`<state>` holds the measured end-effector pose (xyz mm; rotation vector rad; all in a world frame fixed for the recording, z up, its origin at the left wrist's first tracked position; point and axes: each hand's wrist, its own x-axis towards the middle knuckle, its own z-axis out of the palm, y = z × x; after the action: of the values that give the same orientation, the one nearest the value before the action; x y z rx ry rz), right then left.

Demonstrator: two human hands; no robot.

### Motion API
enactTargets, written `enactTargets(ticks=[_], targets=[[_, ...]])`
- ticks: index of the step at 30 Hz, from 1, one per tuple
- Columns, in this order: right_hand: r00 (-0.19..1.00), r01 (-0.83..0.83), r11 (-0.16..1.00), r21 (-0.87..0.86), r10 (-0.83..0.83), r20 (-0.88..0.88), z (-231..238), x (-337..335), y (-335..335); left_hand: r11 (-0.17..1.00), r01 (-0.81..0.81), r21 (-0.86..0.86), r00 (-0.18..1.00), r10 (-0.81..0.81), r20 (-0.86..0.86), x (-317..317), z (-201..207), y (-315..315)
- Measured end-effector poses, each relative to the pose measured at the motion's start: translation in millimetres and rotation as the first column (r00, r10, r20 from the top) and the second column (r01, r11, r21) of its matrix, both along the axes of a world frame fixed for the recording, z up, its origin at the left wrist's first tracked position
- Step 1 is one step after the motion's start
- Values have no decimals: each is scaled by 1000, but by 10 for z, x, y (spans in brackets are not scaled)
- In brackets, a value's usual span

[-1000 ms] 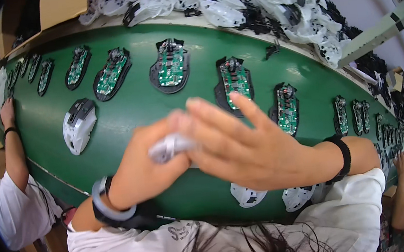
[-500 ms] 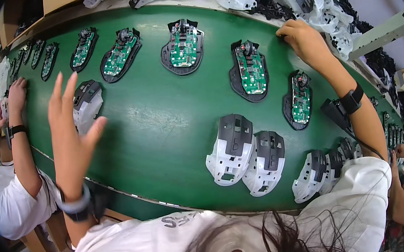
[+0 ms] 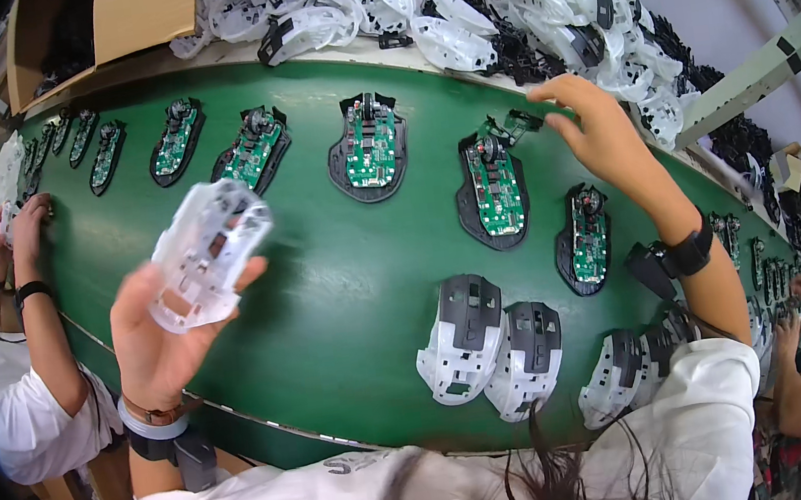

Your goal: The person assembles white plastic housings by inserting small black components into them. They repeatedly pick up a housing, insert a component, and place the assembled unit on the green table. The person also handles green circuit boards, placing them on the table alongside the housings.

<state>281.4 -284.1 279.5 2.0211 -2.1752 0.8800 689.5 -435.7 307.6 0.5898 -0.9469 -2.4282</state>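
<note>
My left hand (image 3: 158,355) holds a white computer mouse shell (image 3: 211,253) above the bench, its pale inner side facing up. At the far right, my right hand (image 3: 580,123) has its curled fingers at a small dark part with a greenish board (image 3: 513,126); the exact grip is partly hidden. Just below that part lies a black mouse base with a green circuit board (image 3: 497,188). Another such base (image 3: 584,239) rests nearer my right forearm. Two grey-and-white mouse shells (image 3: 462,339) (image 3: 526,359) lie side by side nearer me.
More mouse bases (image 3: 368,147) form a curved row along the green bench (image 3: 336,298). White shells (image 3: 454,33) are heaped behind it, beside a cardboard box (image 3: 143,22). Further shells (image 3: 616,378) stand at the near right. A co-worker's hand (image 3: 28,231) is at the left.
My left hand has picked up the shell from the bench and turned it over. My right hand has come slightly left, and the small dark part now shows at its fingers.
</note>
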Motion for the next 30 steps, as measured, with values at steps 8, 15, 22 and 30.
enactTargets(ticks=[8,15,22,30], targets=[[988,149,964,220,-156,18,-149,273,-167,932,363,-13,924,-358,130,-1071,-76,314],[990,44,994,-104,-30,138,112,541,72,942,337,-4,940,-336,52,-1084,-145,280],[920,-315,942,-113,273,-283,402,1341,122,950,294,-103,956,-292,36,-1070,-125,462],[961,-232,970,-68,217,-173,319,1562,73,844,192,-501,972,-95,213,-1073,-210,504]])
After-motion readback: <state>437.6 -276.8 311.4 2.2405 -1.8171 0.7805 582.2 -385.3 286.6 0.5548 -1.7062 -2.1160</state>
